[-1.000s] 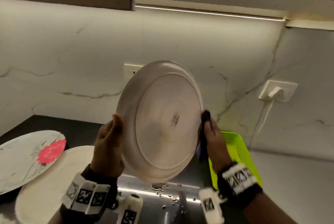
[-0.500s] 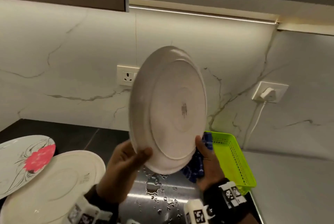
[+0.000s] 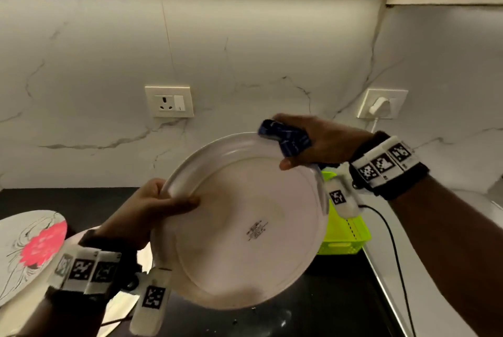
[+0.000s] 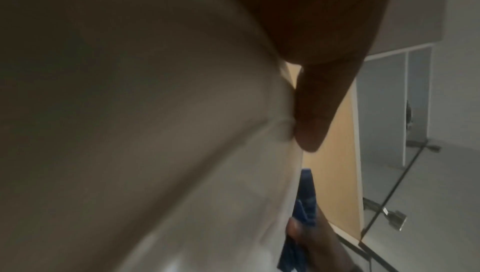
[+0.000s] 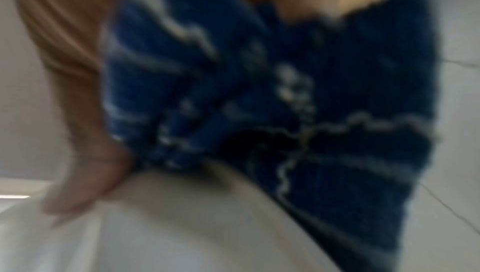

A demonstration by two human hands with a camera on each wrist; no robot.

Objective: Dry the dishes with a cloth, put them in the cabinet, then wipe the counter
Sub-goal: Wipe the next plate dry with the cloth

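A large white plate is held up over the counter, tilted, its underside with a small maker's mark facing me. My left hand grips its left rim, thumb across the underside. My right hand pinches the plate's upper right rim through a dark blue cloth with pale stripes. The left wrist view shows the plate filling the frame, my thumb on its edge and the cloth beyond. Blurred in the right wrist view, the cloth is bunched over the plate.
Two more plates lie at the left on the dark counter: one with a pink flower and a plain white one beneath my left wrist. A lime green basket stands at the right. Wall sockets sit behind, one with a plugged cable.
The plate has come down and tilted flatter. My right hand with the cloth has moved from the plate's lower right edge up to its upper right rim. My left hand has shifted on the left rim.
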